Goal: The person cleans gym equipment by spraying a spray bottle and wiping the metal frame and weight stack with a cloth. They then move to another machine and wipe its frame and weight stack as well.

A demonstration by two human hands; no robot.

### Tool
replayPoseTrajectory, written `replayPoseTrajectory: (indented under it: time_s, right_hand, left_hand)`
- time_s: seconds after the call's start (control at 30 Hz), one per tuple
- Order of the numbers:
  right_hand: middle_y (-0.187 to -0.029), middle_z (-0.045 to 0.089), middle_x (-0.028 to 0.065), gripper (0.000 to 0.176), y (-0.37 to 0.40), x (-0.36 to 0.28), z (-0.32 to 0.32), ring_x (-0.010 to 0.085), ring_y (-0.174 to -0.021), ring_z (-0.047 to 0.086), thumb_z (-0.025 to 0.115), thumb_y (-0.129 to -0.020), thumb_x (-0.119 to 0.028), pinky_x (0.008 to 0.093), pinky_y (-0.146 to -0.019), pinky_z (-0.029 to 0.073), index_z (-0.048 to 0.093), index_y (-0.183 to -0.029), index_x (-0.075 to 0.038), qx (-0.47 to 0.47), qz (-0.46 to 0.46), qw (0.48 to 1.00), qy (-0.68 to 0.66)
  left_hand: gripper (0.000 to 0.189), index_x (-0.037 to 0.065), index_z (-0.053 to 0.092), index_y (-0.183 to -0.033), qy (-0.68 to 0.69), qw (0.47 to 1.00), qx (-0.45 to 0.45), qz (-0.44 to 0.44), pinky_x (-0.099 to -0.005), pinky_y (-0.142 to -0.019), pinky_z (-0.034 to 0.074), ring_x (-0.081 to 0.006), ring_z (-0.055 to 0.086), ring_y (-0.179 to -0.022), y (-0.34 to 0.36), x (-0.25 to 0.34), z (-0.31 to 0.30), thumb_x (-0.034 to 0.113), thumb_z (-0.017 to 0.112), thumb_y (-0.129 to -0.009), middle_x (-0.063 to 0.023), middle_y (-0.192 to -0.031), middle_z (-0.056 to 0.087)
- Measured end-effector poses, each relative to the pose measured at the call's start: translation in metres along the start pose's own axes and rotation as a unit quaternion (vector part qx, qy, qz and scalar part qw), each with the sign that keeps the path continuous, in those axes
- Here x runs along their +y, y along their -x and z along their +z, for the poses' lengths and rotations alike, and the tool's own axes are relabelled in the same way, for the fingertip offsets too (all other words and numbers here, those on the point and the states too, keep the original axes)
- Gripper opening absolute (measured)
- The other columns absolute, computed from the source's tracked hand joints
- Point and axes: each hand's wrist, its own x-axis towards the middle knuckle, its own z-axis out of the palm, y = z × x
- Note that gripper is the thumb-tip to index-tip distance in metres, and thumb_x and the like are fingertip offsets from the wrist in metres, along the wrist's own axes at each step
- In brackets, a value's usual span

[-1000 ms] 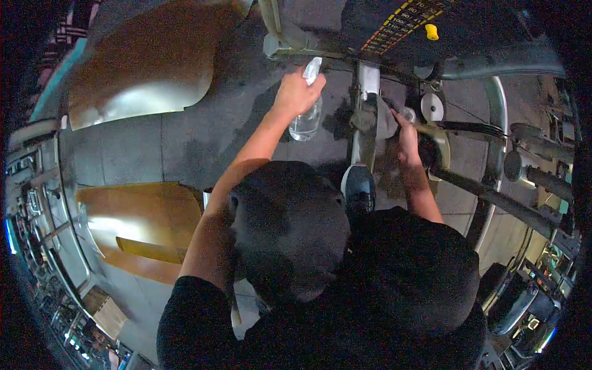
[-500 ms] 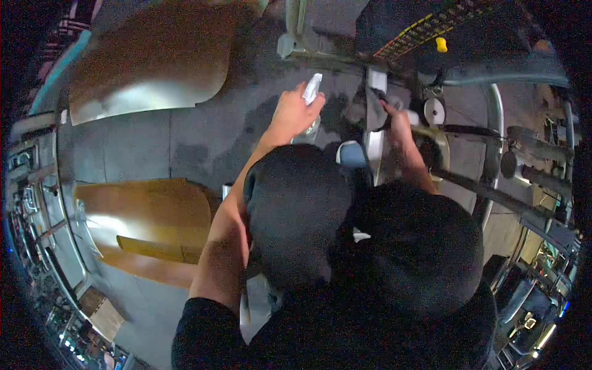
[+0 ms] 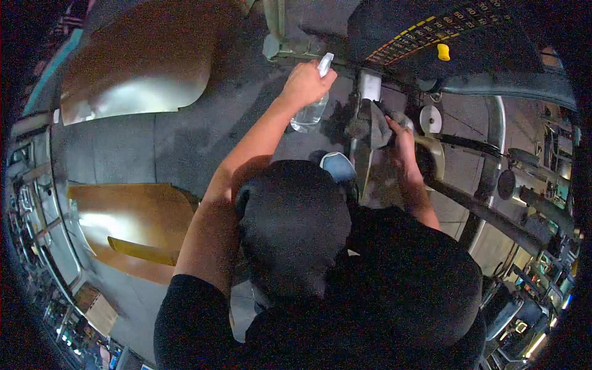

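My left hand [image 3: 306,84] is closed around the neck of a clear spray bottle [image 3: 308,116], whose white trigger head sticks up past my fingers. Clear liquid shows in the bottle. To the right, my right hand [image 3: 404,139] grips a grey cloth [image 3: 380,126] against a metal upright of the gym machine [image 3: 370,86]. Part of the cloth hangs below my fingers. Between and below my hands are my black-clad knee [image 3: 293,216] and the light blue toe of a shoe [image 3: 338,165].
A numbered weight stack [image 3: 425,37] with a yellow knob [image 3: 443,52] stands at the upper right. Below it are a round white disc [image 3: 431,118] and a chrome pole [image 3: 497,123]. Brown curved panels [image 3: 135,55] lie at the left. Grey tiles [image 3: 123,145] cover the floor.
My left hand has moved slightly up and right with the spray bottle, which now shows more of its body. My right hand and the cloth have shifted slightly down.
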Motion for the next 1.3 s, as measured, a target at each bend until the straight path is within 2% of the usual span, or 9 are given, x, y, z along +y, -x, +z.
replayPoseTrajectory:
  time_s: [0.23,0.43,0.47,0.53,0.67,0.7,0.83,1.03,1.3]
  right_hand:
    - [-0.106,0.072,0.0072,0.036,-0.011,-0.002,-0.019,0.0198,-0.092,0.065,0.071,-0.091,-0.022,0.0338,-0.087,0.05,0.069,-0.119,0.001,0.03,0.026,0.997,-0.059]
    - [-0.132,0.062,0.0114,0.037,-0.008,0.004,0.051,0.0178,-0.119,0.056,0.058,-0.103,-0.017,0.0302,-0.104,0.041,0.059,-0.137,-0.001,0.112,-0.264,0.955,0.082]
    - [-0.142,0.056,0.016,0.04,-0.008,0.003,0.07,0.0231,-0.129,0.052,0.058,-0.102,-0.013,0.0331,-0.109,0.039,0.055,-0.139,0.0,0.134,-0.337,0.92,0.149]
    - [-0.147,0.049,0.0241,0.049,-0.042,0.024,0.095,0.0362,-0.136,0.048,0.059,-0.098,-0.007,0.041,-0.116,0.035,0.045,-0.144,0.006,0.117,-0.402,0.879,0.229]
    - [-0.153,0.04,0.0274,0.047,-0.103,0.036,0.152,0.0435,-0.142,0.039,0.056,-0.095,-0.005,0.0475,-0.121,0.03,0.049,-0.14,0.005,0.042,-0.409,0.823,0.392]
    - [-0.158,0.034,0.026,0.054,-0.115,0.024,0.158,0.0403,-0.148,0.032,0.052,-0.098,-0.013,0.048,-0.124,0.023,0.041,-0.148,0.005,0.036,-0.484,0.648,0.587]
    - [-0.165,0.024,0.0217,0.069,-0.155,0.033,0.186,0.0356,-0.155,0.018,0.042,-0.105,-0.036,0.0449,-0.127,0.012,0.024,-0.156,0.006,0.05,-0.463,0.587,0.662]
    - [-0.163,0.025,0.0261,0.063,-0.19,-0.029,0.212,0.0393,-0.153,0.022,0.037,-0.107,-0.038,0.0471,-0.126,0.018,0.036,-0.153,0.004,-0.086,-0.348,0.692,0.626]
    - [-0.165,0.019,0.0257,0.069,-0.14,0.024,0.192,0.0418,-0.154,0.019,0.056,-0.1,-0.023,0.05,-0.126,0.018,0.027,-0.159,-0.002,-0.069,-0.45,0.613,0.646]
  left_hand:
    - [0.051,-0.007,0.067,-0.098,-0.034,0.999,-0.029,0.024,-0.0541,-0.086,0.052,-0.0491,0.067,-0.089,-0.001,-0.006,0.004,0.042,0.059,-0.089,-0.0321,-0.092,0.069]
    - [0.05,-0.003,0.068,-0.107,-0.001,1.0,0.017,-0.002,-0.0538,-0.084,0.053,-0.0504,0.066,-0.092,0.056,-0.005,-0.046,0.044,0.063,-0.092,-0.0308,-0.095,0.069]
    - [0.05,-0.003,0.068,-0.107,-0.002,1.0,0.018,-0.004,-0.0538,-0.084,0.053,-0.0504,0.066,-0.092,0.071,-0.009,-0.057,0.044,0.063,-0.092,-0.0308,-0.095,0.069]
    - [0.041,0.004,0.068,-0.119,0.069,0.995,0.057,-0.049,-0.0373,-0.073,0.056,-0.0227,0.073,-0.078,0.099,-0.018,-0.08,0.039,0.066,-0.096,-0.0108,-0.086,0.075]
    - [0.039,-0.002,0.068,-0.109,0.103,0.981,0.092,-0.138,-0.0368,-0.073,0.056,-0.0286,0.075,-0.082,0.151,-0.005,-0.12,0.034,0.066,-0.094,-0.0168,-0.084,0.074]
    - [0.033,0.001,0.069,-0.112,0.144,0.972,0.106,-0.15,-0.0315,-0.072,0.053,-0.0182,0.07,-0.08,0.163,-0.008,-0.121,0.03,0.065,-0.098,-0.0101,-0.084,0.074]
    - [0.023,0.003,0.071,-0.112,0.19,0.966,0.139,-0.111,-0.0235,-0.068,0.047,-0.0043,0.059,-0.074,0.174,-0.025,-0.127,0.022,0.063,-0.101,-0.0015,-0.082,0.073]
    - [0.023,0.002,0.069,-0.113,0.175,0.964,0.133,-0.148,-0.0229,-0.067,0.047,-0.0037,0.06,-0.075,0.169,-0.025,-0.129,0.021,0.064,-0.101,-0.0019,-0.082,0.073]
    - [0.026,0.0,0.068,-0.11,0.195,0.963,0.146,-0.113,-0.0303,-0.071,0.055,-0.015,0.072,-0.079,0.171,-0.027,-0.132,0.022,0.067,-0.097,-0.0085,-0.084,0.073]
